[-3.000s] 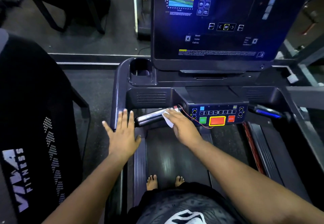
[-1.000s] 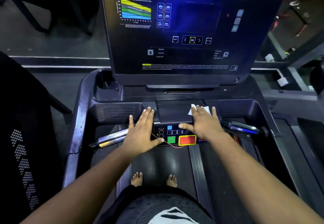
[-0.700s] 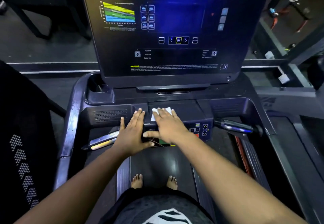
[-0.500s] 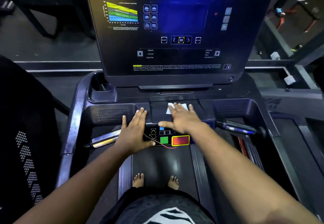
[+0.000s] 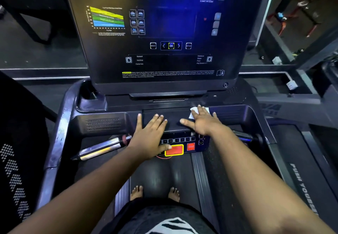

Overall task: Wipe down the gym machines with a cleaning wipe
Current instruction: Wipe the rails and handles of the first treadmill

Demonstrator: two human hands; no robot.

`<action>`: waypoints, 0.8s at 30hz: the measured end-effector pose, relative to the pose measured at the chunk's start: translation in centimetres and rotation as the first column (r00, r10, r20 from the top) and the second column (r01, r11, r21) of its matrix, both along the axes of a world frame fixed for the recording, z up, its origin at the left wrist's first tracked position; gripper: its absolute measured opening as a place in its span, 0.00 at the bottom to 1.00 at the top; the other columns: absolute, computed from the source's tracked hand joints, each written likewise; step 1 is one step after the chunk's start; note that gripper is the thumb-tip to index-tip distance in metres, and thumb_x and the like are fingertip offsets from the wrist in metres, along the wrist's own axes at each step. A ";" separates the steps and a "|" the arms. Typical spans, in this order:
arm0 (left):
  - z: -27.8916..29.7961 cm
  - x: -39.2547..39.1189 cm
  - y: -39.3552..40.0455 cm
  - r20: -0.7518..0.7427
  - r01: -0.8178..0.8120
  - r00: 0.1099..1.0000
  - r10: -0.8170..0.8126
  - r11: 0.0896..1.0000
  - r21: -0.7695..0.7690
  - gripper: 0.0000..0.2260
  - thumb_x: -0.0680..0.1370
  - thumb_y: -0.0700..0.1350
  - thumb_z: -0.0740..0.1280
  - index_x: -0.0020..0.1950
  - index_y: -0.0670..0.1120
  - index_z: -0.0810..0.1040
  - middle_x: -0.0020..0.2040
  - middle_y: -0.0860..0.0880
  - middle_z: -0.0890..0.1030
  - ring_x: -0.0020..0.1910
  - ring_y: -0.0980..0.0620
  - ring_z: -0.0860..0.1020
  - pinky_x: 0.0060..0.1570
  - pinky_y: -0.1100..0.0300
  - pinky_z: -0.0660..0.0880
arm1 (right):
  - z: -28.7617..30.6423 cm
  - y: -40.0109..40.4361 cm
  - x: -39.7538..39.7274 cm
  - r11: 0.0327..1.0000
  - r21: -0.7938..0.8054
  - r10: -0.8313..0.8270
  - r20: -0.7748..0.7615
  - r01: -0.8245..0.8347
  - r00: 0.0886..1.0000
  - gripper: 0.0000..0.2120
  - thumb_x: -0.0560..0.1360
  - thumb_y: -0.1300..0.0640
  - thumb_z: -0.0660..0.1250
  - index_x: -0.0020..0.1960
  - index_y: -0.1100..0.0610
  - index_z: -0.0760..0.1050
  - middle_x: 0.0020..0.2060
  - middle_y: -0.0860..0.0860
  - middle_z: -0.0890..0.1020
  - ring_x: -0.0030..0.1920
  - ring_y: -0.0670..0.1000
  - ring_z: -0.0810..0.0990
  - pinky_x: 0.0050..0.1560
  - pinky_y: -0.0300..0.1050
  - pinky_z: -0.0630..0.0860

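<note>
Both hands flat: my right hand (image 5: 203, 122) presses the white wipe (image 5: 194, 112) onto the treadmill console (image 5: 165, 118) ledge, far right; left hand (image 5: 150, 135) rests released beside. Wipe looks thin, limp, light; likely bunches, best pinned under fingertips.

A gym: treadmill console (image 5: 164, 32), running belt (image 5: 164, 175), neighbouring machines.

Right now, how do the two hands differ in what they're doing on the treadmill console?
The right hand presses a white wipe flat against the console ledge; the left hand has nothing under it but the console. The right hand sits farther up and to the right; the left hand lies nearer the person, its thumb beside the red button. Both hands are flat with straight fingers, palms down.
</note>
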State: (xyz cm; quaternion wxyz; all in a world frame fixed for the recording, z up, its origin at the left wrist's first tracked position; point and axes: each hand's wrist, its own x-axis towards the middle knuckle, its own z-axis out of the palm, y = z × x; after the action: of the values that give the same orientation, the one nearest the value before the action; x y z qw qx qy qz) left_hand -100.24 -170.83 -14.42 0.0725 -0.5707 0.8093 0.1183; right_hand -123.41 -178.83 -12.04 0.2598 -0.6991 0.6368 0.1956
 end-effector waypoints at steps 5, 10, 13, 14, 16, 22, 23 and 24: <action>-0.4 0.2 0.8 0.016 -0.042 0.999 0.042 0.999 0.002 0.44 0.78 0.72 0.57 0.84 0.50 0.44 0.84 0.50 0.47 0.83 0.52 0.43 0.73 0.29 0.34 | 0.3 3.9 -0.7 0.990 -0.123 0.071 -0.028 -0.074 0.997 0.64 0.58 0.15 0.37 0.83 0.53 0.43 0.82 0.52 0.43 0.82 0.52 0.41 0.80 0.62 0.41; -0.4 0.2 1.8 0.010 -0.109 0.994 0.110 0.993 -0.041 0.44 0.77 0.72 0.57 0.84 0.50 0.45 0.84 0.50 0.49 0.83 0.51 0.43 0.74 0.28 0.37 | -0.7 5.3 2.2 0.965 -0.193 0.178 -0.021 -0.179 0.984 0.66 0.58 0.15 0.36 0.83 0.59 0.46 0.82 0.55 0.51 0.82 0.53 0.46 0.78 0.64 0.38; -0.7 1.5 2.9 -0.043 -0.189 0.981 0.187 0.980 -0.063 0.45 0.76 0.71 0.61 0.84 0.49 0.50 0.84 0.50 0.51 0.83 0.51 0.44 0.74 0.30 0.38 | -1.2 3.3 5.5 0.967 -0.119 0.235 0.095 -0.224 0.967 0.60 0.66 0.17 0.45 0.83 0.58 0.44 0.83 0.54 0.48 0.82 0.53 0.45 0.80 0.61 0.40; -0.9 2.2 3.3 -0.080 -0.223 0.973 0.217 0.972 -0.076 0.45 0.75 0.70 0.64 0.83 0.49 0.52 0.84 0.49 0.52 0.83 0.50 0.45 0.75 0.30 0.40 | -1.2 3.1 6.6 0.964 -0.105 0.258 0.127 -0.246 0.958 0.58 0.68 0.18 0.48 0.83 0.58 0.44 0.83 0.54 0.48 0.82 0.52 0.45 0.80 0.61 0.39; -1.1 4.1 4.2 -0.162 -0.286 0.948 0.274 0.957 -0.058 0.47 0.74 0.68 0.68 0.83 0.48 0.53 0.84 0.50 0.52 0.83 0.51 0.48 0.76 0.32 0.44 | -1.0 3.7 8.7 0.946 -0.111 0.320 0.205 -0.303 0.925 0.54 0.72 0.22 0.54 0.83 0.56 0.45 0.83 0.52 0.49 0.82 0.51 0.45 0.79 0.61 0.39; -1.2 9.9 4.7 -0.333 -0.346 0.868 0.368 0.930 0.127 0.54 0.72 0.59 0.76 0.84 0.47 0.44 0.84 0.51 0.51 0.82 0.52 0.53 0.78 0.41 0.54 | -0.6 4.9 15.6 0.938 -0.133 0.345 0.341 -0.319 0.874 0.50 0.75 0.26 0.59 0.83 0.55 0.44 0.83 0.50 0.47 0.82 0.50 0.45 0.80 0.59 0.38; -1.3 10.8 4.7 -0.349 -0.355 0.858 0.377 0.926 0.129 0.54 0.71 0.59 0.77 0.84 0.47 0.44 0.84 0.51 0.51 0.82 0.51 0.54 0.78 0.40 0.54 | -0.7 4.5 16.7 0.947 -0.122 0.321 0.342 -0.297 0.883 0.51 0.75 0.26 0.59 0.83 0.55 0.44 0.83 0.50 0.47 0.82 0.50 0.45 0.80 0.59 0.41; -1.3 11.5 4.6 -0.354 -0.358 0.855 0.380 0.925 0.128 0.54 0.71 0.60 0.77 0.84 0.47 0.45 0.84 0.51 0.51 0.82 0.51 0.54 0.78 0.40 0.54 | -0.8 4.1 17.6 0.950 -0.119 0.313 0.328 -0.289 0.891 0.51 0.75 0.27 0.60 0.83 0.55 0.44 0.83 0.51 0.46 0.82 0.51 0.44 0.80 0.59 0.43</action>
State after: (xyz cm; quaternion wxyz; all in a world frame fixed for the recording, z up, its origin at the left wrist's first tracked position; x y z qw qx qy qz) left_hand -88.78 -166.19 -15.77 -0.0900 -0.6799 0.6801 0.2591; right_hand -105.80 -174.69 -12.84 0.3096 -0.8208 0.4720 0.0872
